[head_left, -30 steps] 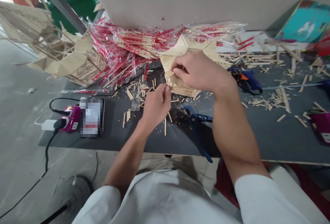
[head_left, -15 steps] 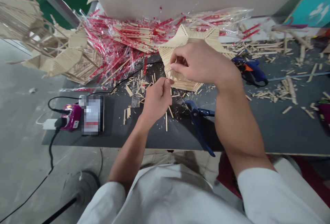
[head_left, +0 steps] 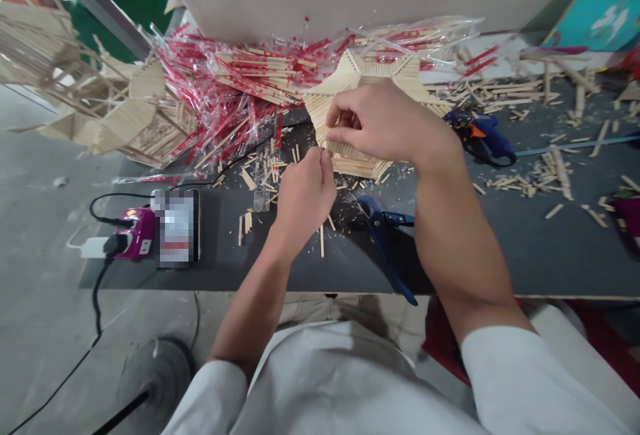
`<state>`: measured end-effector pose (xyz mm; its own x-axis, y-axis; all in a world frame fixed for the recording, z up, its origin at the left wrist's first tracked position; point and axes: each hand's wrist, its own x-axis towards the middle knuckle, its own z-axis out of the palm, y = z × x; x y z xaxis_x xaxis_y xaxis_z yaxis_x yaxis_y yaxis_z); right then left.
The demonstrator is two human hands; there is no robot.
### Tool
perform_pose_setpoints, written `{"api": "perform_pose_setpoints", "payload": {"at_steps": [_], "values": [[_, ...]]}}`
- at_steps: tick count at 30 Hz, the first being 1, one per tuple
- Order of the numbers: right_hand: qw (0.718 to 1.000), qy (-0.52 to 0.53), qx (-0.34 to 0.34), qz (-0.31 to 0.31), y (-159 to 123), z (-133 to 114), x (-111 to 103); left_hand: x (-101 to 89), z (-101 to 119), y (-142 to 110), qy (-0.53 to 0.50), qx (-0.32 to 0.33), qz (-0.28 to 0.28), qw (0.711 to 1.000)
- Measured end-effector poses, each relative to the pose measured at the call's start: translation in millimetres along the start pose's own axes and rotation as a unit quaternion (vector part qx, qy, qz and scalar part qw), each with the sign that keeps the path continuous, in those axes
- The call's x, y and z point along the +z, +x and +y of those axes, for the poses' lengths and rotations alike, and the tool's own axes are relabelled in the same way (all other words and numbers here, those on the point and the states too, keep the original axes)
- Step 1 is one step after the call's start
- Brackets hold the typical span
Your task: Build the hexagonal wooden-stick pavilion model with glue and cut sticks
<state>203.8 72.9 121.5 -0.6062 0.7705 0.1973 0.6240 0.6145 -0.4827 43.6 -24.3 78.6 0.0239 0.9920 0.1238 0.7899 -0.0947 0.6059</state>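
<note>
A pale roof-shaped model made of wooden sticks lies on the dark tabletop in front of me. My right hand rests over its front left corner, fingers curled and pinching a short stick against the model's edge. My left hand is closed just below that corner, thumb and fingertips touching the same spot; what it holds is hidden. Loose cut stick pieces are scattered beneath both hands.
Blue-handled cutters lie beside my right forearm. A blue glue gun sits to the right. Chopsticks in red-printed wrappers are heaped behind; more stick models stand left. A phone and magenta power strip lie near the table's left edge.
My left hand has risen slightly toward the model's corner and now touches my right fingertips. The right hand stays in place on the model.
</note>
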Motion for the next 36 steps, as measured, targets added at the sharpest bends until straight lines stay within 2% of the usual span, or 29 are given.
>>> {"api": "perform_pose_setpoints", "payload": {"at_steps": [7, 10, 14, 20, 25, 32, 36], "values": [[0.999, 0.033, -0.034, 0.026, 3, 9, 5, 0.2, 9, 4, 0.127, -0.002, 0.033, 0.991], [0.998, 0.04, -0.04, 0.037, 5, 12, 9, 0.0, 9, 7, 0.159, 0.007, 0.029, 0.987], [0.997, 0.045, -0.036, 0.045, 7, 15, 14, -0.8, 9, 10, 0.172, 0.0, 0.019, 0.985], [0.996, 0.049, -0.049, 0.054, 8, 12, 17, -2.1, 14, 14, 0.19, -0.044, 0.018, 0.981], [0.998, 0.034, -0.021, 0.042, 7, 3, 13, -3.8, 19, 14, 0.223, -0.048, 0.02, 0.974], [0.999, 0.016, -0.018, 0.042, 7, 1, 12, -2.1, 31, 16, 0.211, -0.111, 0.015, 0.971], [1.0, 0.012, 0.004, 0.029, 4, -3, 9, -1.6, 35, 18, 0.218, -0.123, 0.025, 0.968]]}}
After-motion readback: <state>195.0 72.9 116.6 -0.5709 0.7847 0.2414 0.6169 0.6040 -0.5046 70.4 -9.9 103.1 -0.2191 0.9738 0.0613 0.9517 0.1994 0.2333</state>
